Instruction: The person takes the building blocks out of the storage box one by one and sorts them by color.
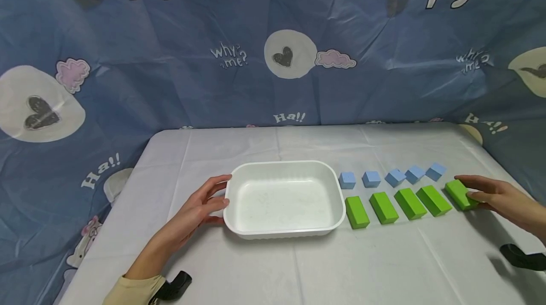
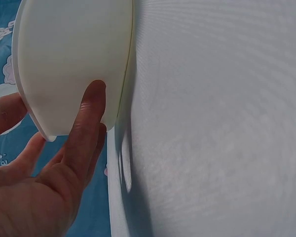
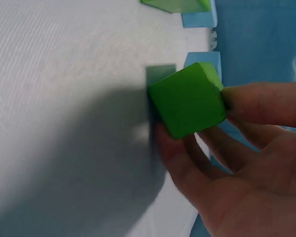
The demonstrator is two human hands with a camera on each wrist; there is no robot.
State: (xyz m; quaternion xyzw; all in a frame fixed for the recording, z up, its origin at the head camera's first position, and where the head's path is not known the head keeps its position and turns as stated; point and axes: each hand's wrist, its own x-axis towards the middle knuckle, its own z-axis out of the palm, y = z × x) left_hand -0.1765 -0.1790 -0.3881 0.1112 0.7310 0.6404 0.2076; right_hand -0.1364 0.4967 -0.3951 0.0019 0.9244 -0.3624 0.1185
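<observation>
At the left end of a white rectangular tray (image 1: 286, 235) is my left hand (image 1: 194, 212). Its fairly straight fingers touch the tray's outside, and in the left wrist view one fingertip lies flat against the tray wall (image 2: 64, 59). Far to the right, my right hand (image 1: 505, 200) pinches a green rectangular block (image 1: 459, 194) between thumb and fingers. The right wrist view shows this green block (image 3: 190, 101) end-on, tilted, its shadow close by on the cloth; whether it touches the table I cannot tell.
Several green blocks (image 1: 384, 208) form a row right of the tray. Behind them runs a row of small blue blocks (image 1: 371, 179). A white cloth (image 1: 362, 267) covers the table, and a patterned blue curtain (image 1: 239, 91) hangs behind its far edge.
</observation>
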